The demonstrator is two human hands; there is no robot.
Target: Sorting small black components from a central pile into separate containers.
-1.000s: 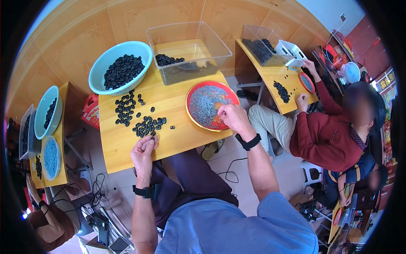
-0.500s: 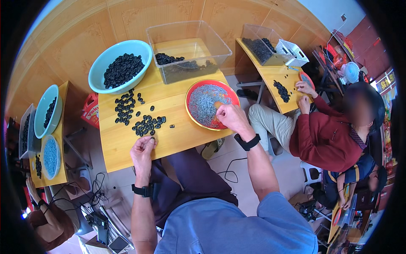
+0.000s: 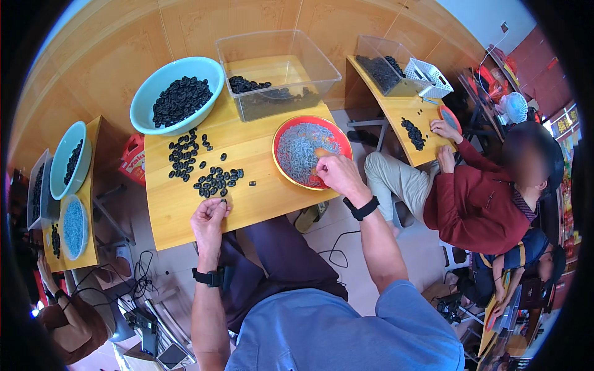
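Note:
Near the front edge of the wooden table (image 3: 260, 206), my left hand (image 3: 209, 221) pinches a small black oval piece (image 3: 223, 201) between thumb and fingertips. My right hand (image 3: 341, 175) reaches over the right rim of a red bowl (image 3: 276, 132) with a yellow edge. Its fingertips are pinched together at the heap of small grey metal pieces (image 3: 300, 148), which look like screws. Whatever they grip is too small to make out. Between my hands and the back of the table lie loose black oval pieces (image 3: 216, 179), with a single one (image 3: 252, 183) apart from them.
Behind stand a teal basin (image 3: 141, 99) of black pieces and a clear plastic box (image 3: 272, 108) holding more. A person in a dark red top (image 3: 476, 198) works at a table on the right. Another table (image 3: 93, 154) is at the left. Cables (image 3: 142, 272) lie on the floor.
My right hand's fingertips have shifted very slightly at the grey pieces. The left hand holds the same black piece in the same place.

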